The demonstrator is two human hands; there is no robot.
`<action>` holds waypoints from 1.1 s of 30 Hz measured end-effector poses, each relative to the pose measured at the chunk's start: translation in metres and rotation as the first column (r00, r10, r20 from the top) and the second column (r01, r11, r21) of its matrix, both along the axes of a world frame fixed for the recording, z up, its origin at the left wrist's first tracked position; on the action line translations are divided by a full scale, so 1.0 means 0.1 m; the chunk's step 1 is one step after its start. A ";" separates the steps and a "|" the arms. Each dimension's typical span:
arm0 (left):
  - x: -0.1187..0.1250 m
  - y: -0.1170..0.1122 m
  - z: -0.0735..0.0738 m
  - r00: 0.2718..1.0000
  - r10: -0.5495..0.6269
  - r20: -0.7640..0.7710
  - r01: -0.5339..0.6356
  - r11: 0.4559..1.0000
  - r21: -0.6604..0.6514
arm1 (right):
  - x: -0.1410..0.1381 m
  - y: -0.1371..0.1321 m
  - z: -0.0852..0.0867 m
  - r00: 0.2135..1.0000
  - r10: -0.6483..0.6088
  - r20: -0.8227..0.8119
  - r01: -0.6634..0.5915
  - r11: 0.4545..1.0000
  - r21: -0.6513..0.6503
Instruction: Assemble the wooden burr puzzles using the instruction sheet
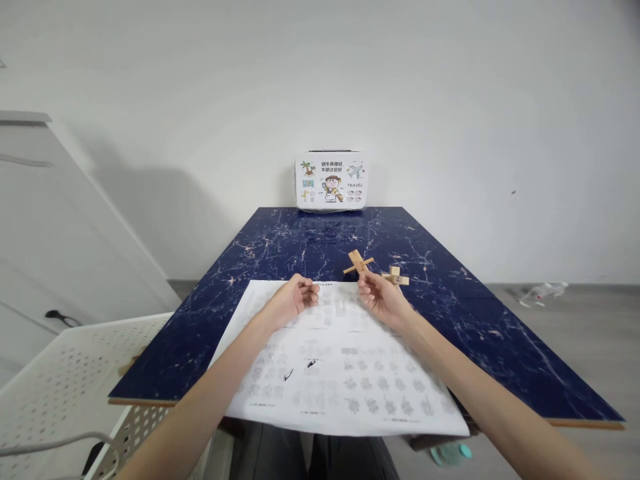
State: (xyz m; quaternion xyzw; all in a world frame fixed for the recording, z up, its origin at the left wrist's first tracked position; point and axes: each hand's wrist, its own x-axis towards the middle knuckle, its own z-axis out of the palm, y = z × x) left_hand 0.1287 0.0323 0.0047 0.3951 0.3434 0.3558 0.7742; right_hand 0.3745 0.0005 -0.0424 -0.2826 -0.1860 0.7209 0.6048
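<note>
At our far left, a white door with a black handle [59, 316] stands beside a white perforated basket [65, 353], across whose near part a grey cable [60, 441] runs. Next comes the dark blue, marble-patterned table [200, 347], reaching away from us to the wall. Our left hand [301, 293] is over the far left part of a large printed sheet [320, 332], its fingers loosely bent and standing a little apart. The sheet lies spread on the near half of the table, rows of small pale figures across it, two dark marks near its middle, its near edge hanging above our dark trousers [280, 450]. Beyond, at the table's far end, a white case [331, 181] with travel drawings stands upright near the wall. Our right hand [384, 300] is near the sheet's far edge, thumb and fingertips drawn narrow on the near end of a wooden cross [356, 261], which is just past the sheet, tilted. Just right of it, partly behind that hand, a second wooden piece [397, 275] sits on the table. Below the table's right side we see a teal-capped item [453, 453], and farther right clear plastic [543, 293] on the floor.
</note>
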 end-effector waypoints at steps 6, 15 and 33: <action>0.00 0.00 0.00 1.000 -0.003 0.000 0.003 1.000 0.001 | 0.00 -0.01 0.03 0.999 0.009 -0.031 -0.010 0.999 -0.035; 0.00 0.02 -0.03 1.000 0.000 0.015 0.000 1.000 -0.008 | 0.00 0.00 0.03 0.998 0.033 -0.046 -0.035 0.998 -0.048; 0.02 0.02 -0.02 1.000 0.012 0.005 -0.012 1.000 -0.013 | -0.16 0.16 0.09 0.993 0.022 0.112 -0.030 0.997 0.071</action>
